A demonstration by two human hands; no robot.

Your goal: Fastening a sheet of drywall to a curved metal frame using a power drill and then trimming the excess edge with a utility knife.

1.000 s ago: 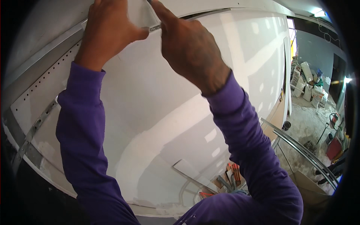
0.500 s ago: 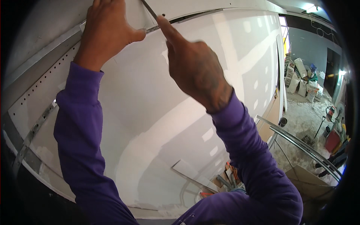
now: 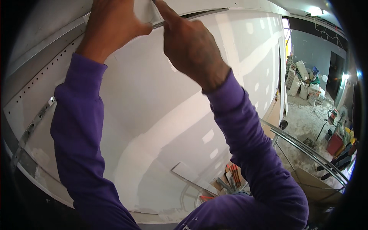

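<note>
My left hand [image 3: 115, 28] is raised to the board [image 3: 147, 10] along the top of the wall. Its thumb stretches out to the right, and its fingertips lie beyond the upper edge of the picture. Beside it, my right hand [image 3: 193, 48] has its fingers curled and its index finger extended along a thin dark blade-like tool [image 3: 154, 2]. Only a short bit of that tool shows, and its tip is out of view. Both hands are by a narrow dark gap [image 3: 203, 13] above the large plasterboard wall [image 3: 153, 84], which has pale filler bands and patches.
A perforated metal strip [image 3: 32, 128] runs along the left. Metal rails [image 3: 303, 147] of a frame stand at the lower right. Below lie offcuts and orange-red tools [image 3: 234, 174]. Farther off are filled sacks [image 3: 303, 86], a bucket [image 3: 283, 124] and a person's legs [image 3: 339, 159].
Both hands have moved higher in the picture, the right one also a little leftward. Less of the thin tool shows now. The room at the right has shifted slightly left.
</note>
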